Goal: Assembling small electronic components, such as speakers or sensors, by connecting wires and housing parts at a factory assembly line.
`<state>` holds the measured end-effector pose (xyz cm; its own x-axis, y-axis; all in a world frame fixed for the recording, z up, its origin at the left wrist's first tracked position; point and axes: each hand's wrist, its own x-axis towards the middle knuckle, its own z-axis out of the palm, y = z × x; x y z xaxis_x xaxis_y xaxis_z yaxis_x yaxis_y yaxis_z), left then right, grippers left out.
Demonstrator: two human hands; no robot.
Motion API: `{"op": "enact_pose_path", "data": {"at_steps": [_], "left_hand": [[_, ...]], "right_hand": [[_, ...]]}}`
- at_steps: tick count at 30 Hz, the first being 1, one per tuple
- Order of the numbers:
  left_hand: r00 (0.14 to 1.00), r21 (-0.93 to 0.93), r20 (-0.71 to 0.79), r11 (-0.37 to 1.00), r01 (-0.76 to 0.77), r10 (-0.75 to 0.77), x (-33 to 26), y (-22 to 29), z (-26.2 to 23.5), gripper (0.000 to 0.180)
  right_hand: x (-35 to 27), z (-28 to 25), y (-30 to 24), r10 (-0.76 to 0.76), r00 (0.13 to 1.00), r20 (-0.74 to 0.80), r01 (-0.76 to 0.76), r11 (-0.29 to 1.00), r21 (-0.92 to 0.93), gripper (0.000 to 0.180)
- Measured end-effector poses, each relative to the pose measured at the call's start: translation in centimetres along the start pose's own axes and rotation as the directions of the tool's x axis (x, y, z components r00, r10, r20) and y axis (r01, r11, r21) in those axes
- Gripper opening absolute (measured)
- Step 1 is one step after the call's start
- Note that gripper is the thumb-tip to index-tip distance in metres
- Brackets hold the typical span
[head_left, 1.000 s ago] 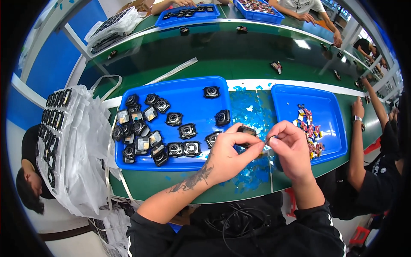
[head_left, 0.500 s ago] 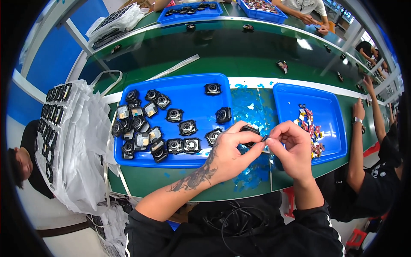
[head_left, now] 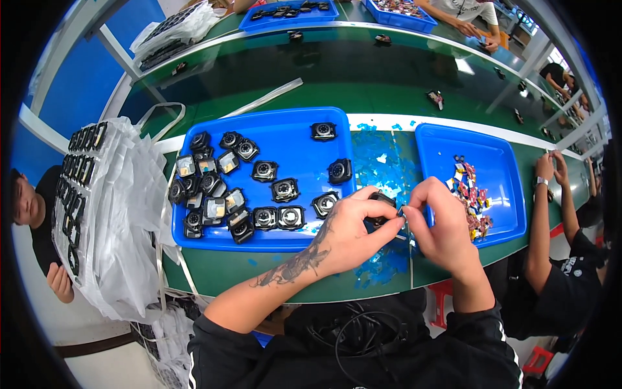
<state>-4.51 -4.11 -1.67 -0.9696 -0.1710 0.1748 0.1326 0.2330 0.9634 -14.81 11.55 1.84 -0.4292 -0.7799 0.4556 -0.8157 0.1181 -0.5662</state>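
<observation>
In my left hand (head_left: 366, 227) is a black watch case (head_left: 382, 198), partly covered by the fingers. My right hand (head_left: 444, 227) meets it at the fingertips, thumb and forefinger pinched at the case's near edge. Whatever small piece lies in that pinch is too small to make out. To the left, a large blue tray (head_left: 265, 118) carries many similar black watch cases (head_left: 285, 190), some with round sensor backs up, others showing their open insides. On the right a second blue tray (head_left: 508, 188) contains a heap of small red, yellow and white parts (head_left: 476, 201).
Blue film scraps (head_left: 379, 168) litter the green bench (head_left: 214, 269) between the trays. Stacked black trays wrapped in white plastic (head_left: 129, 214) stand at the left edge. Beyond, small assemblies (head_left: 435, 99) lie along a dark green belt (head_left: 363, 68). Co-workers' arms (head_left: 541, 214) reach in at right.
Assemblies on the belt have shifted slightly right. My right hand has turned a little, still pinching beside the case. At far left a person's hand has appeared; at right a co-worker's hands have come together.
</observation>
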Motion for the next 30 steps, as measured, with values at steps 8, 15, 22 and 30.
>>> {"op": "enact_pose_path", "data": {"at_steps": [8, 15, 22, 30], "left_hand": [[0.998, -0.093, 0.059, 0.995, 0.025, -0.019, 0.3, 0.5, -0.5, 0.015], [0.99, -0.139, 0.042, 0.981, 0.138, -0.134, 0.0, 1.1, 0.0, 0.016], [0.997, -0.106, -0.021, 0.992, 0.068, -0.071, 0.0, 0.3, -0.3, 0.016], [0.996, -0.179, -0.061, 0.982, 0.054, -0.066, -0.2, 1.2, 0.1, 0.012]], "right_hand": [[-2.1, -0.6, -0.4, 0.192, 0.981, -0.026, -0.19, 0.98, 0.066, 0.012], [-1.2, 0.2, -0.3, 0.182, 0.982, -0.047, -0.172, 0.97, 0.17, 0.014], [-1.3, 0.7, 0.1, -0.274, 0.957, -0.095, 0.253, 0.949, -0.189, 0.025], [-1.6, 1.2, -0.2, 0.08, 0.981, -0.175, -0.032, 0.964, 0.263, 0.025]]}}
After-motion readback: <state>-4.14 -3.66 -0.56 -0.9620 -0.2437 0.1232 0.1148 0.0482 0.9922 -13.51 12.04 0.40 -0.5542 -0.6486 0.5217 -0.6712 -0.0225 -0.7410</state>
